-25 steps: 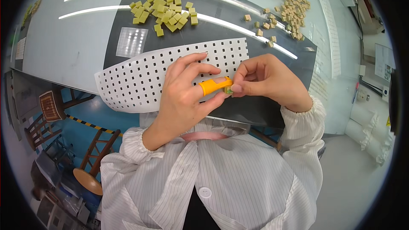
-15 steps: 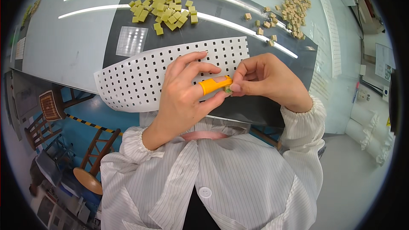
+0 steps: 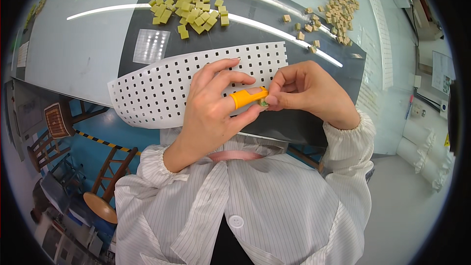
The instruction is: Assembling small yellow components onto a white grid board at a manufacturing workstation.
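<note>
My left hand pinches a small block, tan with a green face, between thumb and index finger. A yellow finger sleeve covers that index finger, and the other fingers are loosely bent above a white sheet with rows of square holes. From the right, my right hand has its thumb and index finger pressed together against the same block. What else may be between those fingertips is hidden. Both hands are over the near edge of the dark mat.
Yellow-green blocks lie piled at the back of the mat. Many smaller tan blocks spread across the far right. A clear sheet lies left of centre. Wooden stools stand on the floor at left, near a striped tape line.
Both hands keep nearly the same pose, with the block still between their fingertips. Only a very slight shift of the view shows.
</note>
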